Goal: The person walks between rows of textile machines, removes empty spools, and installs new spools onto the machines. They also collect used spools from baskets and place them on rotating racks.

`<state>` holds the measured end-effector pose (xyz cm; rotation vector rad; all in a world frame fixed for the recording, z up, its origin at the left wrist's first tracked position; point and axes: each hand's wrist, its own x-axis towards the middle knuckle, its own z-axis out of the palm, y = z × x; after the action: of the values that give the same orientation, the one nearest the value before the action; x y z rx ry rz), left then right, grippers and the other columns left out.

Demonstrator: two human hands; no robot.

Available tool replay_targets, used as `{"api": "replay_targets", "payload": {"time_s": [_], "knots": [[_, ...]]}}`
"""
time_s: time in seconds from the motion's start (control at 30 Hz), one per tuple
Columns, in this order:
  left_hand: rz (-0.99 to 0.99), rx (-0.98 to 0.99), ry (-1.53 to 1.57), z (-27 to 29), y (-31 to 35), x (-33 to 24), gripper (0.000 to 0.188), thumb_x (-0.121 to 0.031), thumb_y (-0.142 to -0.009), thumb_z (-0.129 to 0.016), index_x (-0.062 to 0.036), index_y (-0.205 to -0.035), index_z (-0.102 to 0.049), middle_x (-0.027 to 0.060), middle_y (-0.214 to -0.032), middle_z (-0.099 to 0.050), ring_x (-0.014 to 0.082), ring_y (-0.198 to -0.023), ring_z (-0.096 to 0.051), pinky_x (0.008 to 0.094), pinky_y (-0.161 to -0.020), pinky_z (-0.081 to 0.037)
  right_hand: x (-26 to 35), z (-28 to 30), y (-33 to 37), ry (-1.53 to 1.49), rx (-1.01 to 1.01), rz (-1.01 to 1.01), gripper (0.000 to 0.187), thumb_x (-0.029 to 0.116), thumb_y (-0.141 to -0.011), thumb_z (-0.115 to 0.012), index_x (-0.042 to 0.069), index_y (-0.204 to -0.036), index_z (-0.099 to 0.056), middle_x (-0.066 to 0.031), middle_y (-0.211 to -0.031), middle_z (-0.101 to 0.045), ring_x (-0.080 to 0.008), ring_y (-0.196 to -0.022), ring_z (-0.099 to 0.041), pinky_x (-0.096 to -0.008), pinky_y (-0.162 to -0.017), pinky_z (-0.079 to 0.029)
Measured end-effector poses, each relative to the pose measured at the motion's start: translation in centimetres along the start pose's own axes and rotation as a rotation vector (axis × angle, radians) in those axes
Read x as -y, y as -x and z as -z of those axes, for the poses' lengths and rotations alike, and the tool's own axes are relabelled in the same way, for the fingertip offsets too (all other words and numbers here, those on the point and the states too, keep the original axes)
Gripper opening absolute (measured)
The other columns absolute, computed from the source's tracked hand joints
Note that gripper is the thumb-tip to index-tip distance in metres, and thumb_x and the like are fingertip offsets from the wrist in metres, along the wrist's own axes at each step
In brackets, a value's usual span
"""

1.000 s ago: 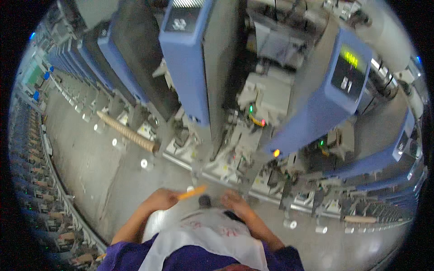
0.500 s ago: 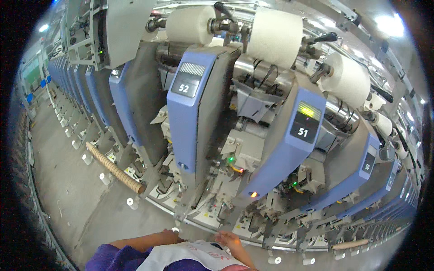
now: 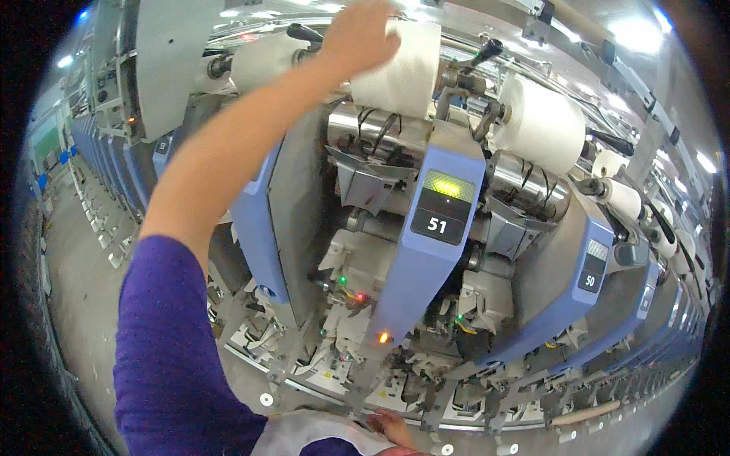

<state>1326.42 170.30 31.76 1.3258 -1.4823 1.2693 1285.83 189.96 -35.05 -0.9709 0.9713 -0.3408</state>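
My left arm reaches up across the machine, and my left hand (image 3: 359, 38) is at the left side of a large white yarn package (image 3: 407, 80). Its thumb stands apart from the fingers, which run up to the picture's top edge; nothing shows in them. Under the package is a shiny metal drum (image 3: 414, 135) with dark grooves. Low down by my white apron (image 3: 323, 429), my right hand (image 3: 391, 427) stays near the machine's lower rail, fingers loosely apart and partly hidden. Between the hands stands a blue winding-unit cover (image 3: 417, 277) with a lit yellow-green panel and an orange light.
More white packages (image 3: 541, 121) and blue unit covers (image 3: 566, 323) run off right and left. A black-handled lever (image 3: 487, 52) juts beside the package. Small white bobbins (image 3: 266, 399) stand low along the machine, and a brown tube (image 3: 585, 413) lies at right.
My left hand has risen from waist height to the large package. The view has shifted right along the machine. My right hand remains low by the apron.
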Motion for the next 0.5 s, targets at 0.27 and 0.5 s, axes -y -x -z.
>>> {"api": "replay_targets", "payload": {"time_s": [0.27, 0.5], "knots": [[0.043, -0.085, -0.247, -7.1, -14.9, 7.8, 0.028, -0.032, -0.075, -0.057, -0.0083, -0.089, -0.066, 0.0147, -0.085, -0.066, 0.0334, -0.078, -0.063, 0.0473, -0.072, -0.049, -2.1, -0.4, 1.8, 0.513, -0.154, 0.479, 0.021, 0.018, -0.085, -0.062, 0.004, -0.099, -0.055, -0.0078, -0.079, -0.065, -0.0163, -0.070, -0.061, -0.0277, -0.062, -0.048], [0.143, -0.338, -0.330, -9.3, -16.1, 8.5, 0.032, -0.040, -0.072, -0.061, -0.0119, -0.087, -0.066, 0.0092, -0.083, -0.067, 0.0316, -0.080, -0.064, 0.0515, -0.070, -0.048, 3.2, -1.7, 1.5, -0.021, -0.345, 0.086, 0.018, 0.017, -0.084, -0.061, 0.003, -0.095, -0.057, -0.0064, -0.076, -0.064, -0.0155, -0.066, -0.059, -0.0276, -0.059, -0.046]]}}
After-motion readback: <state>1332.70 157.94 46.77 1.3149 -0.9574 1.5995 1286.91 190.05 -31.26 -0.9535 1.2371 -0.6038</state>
